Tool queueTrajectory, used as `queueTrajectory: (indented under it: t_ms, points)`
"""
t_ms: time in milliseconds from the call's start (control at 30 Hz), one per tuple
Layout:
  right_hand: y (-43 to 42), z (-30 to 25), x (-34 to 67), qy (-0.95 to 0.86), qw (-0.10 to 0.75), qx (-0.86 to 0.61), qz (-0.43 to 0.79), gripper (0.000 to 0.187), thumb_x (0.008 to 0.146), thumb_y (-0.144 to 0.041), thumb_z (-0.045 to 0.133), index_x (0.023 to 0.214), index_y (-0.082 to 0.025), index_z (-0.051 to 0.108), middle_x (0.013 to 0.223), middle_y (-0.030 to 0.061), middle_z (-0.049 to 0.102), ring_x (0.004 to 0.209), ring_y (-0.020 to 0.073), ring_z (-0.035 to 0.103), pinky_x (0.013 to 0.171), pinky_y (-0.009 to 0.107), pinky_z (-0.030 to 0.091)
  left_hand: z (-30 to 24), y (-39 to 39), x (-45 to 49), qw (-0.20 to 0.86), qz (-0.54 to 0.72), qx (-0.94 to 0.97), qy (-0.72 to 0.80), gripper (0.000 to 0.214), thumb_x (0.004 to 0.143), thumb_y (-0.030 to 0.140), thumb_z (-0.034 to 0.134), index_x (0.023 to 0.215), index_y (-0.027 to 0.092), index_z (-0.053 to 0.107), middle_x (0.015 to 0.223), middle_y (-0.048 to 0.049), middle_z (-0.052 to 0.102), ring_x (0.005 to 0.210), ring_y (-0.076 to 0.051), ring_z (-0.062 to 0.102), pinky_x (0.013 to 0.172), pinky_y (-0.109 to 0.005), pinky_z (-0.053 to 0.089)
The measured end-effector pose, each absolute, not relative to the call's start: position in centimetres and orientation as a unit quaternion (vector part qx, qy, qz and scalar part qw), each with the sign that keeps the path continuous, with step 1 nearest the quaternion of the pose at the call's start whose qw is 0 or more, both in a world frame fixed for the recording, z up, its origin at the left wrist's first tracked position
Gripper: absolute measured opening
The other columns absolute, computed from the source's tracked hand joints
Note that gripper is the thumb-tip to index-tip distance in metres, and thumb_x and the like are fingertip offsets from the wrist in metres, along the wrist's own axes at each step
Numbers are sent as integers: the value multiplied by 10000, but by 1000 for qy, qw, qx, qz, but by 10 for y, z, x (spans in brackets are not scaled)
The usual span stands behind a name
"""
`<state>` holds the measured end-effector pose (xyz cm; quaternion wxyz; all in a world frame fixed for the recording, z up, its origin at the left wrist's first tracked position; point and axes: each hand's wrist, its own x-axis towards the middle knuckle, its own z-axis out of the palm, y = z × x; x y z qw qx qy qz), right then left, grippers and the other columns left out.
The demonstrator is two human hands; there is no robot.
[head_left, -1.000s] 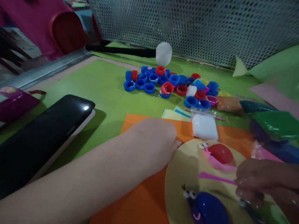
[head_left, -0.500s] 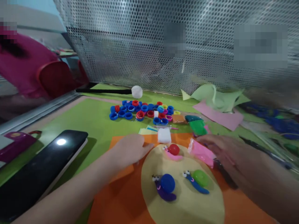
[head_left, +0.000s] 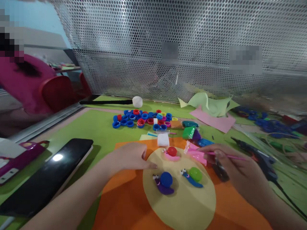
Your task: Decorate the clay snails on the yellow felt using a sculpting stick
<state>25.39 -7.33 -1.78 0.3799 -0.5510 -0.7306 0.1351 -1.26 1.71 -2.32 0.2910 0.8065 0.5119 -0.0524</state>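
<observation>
My right hand pinches a thin pink stick beside a pink clay packet. Its fingertips are close to the packet; whether they touch it I cannot tell. My left hand rests on the orange paper, thumb and fingers apart, holding nothing. Between the hands lies a pale yellow paper oval bearing three clay snails with googly eyes: a purple snail with a blue shell, a blue snail with a green shell, and a pink snail with a red shell.
Bottle caps cluster behind the paper, near a white block and a green clay packet. A phone and a power strip lie left. A glue gun lies right. Perforated metal stands behind; a person in pink sits left.
The thin pink stick now shows clearly in my right hand, above the paper's right side. My left thumb has come down toward the purple snail. The camera view has shifted slightly.
</observation>
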Motion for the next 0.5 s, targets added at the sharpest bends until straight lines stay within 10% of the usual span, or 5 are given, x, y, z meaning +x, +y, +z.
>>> queueTrajectory:
  t_ms: [500]
  points:
    - [-57, -52, 297, -651, 190, -734, -37, 370, 723, -544, 519, 722, -245, 301, 530, -8, 489, 473, 242, 542, 445, 280, 323, -30, 20, -10, 265, 35, 787, 555, 432, 760, 610, 427, 578, 219, 407, 568, -5, 483, 501, -161, 413, 472, -262, 232]
